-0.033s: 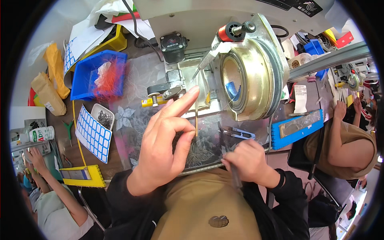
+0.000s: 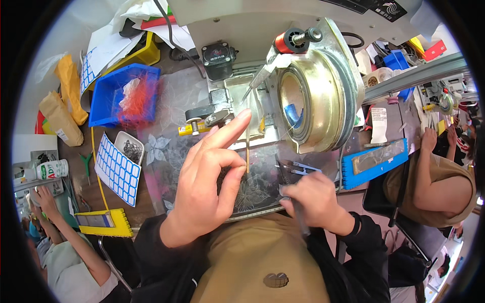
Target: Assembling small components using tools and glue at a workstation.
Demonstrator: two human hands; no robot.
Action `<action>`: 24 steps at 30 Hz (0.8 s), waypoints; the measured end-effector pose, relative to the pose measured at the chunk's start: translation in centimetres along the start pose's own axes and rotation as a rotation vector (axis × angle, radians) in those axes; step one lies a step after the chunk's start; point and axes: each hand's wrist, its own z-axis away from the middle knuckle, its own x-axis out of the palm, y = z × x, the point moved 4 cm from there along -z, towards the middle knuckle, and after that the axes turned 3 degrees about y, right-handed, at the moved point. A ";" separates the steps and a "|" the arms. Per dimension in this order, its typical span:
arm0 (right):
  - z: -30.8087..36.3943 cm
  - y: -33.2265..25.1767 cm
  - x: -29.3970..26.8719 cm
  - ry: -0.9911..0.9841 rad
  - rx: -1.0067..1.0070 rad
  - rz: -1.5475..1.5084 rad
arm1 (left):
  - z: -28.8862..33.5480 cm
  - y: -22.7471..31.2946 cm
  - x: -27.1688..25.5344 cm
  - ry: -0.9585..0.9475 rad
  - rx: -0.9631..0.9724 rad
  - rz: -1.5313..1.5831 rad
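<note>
1. Holding a thin straw-coloured stick upright, my left hand pinches it between thumb and middle finger, with the index finger stretched out toward the machine and the other fingers loosely curled.
2. My right hand is closed around a dark slender tool, its tip resting by the metal tweezers that lie on the flowered table cover.
3. On the brass-coloured winding drum a blue part sits inside the opening, and an orange wire spool is mounted on top.
4. I judge the work to be midway: the machine is loaded, but the stick is not yet at the drum.
5. A blue bin of red pieces stands well apart to the left, untouched.
</note>
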 end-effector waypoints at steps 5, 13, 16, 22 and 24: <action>-2.5 2.8 -1.2 -0.016 0.157 0.019 | -0.1 0.0 0.1 -0.003 -0.008 -0.004; -1.9 2.6 -2.1 -0.253 0.520 -0.716 | 0.0 0.0 0.0 0.000 0.001 -0.019; -1.4 2.7 -2.3 -0.017 0.520 -1.068 | -0.1 0.0 0.0 -0.004 0.003 -0.014; -1.1 3.6 -2.1 0.137 0.333 -1.046 | -0.1 0.0 0.0 -0.004 -0.001 -0.009; -0.9 3.7 -2.3 0.192 0.302 -0.993 | -0.1 0.0 0.0 -0.011 -0.001 -0.005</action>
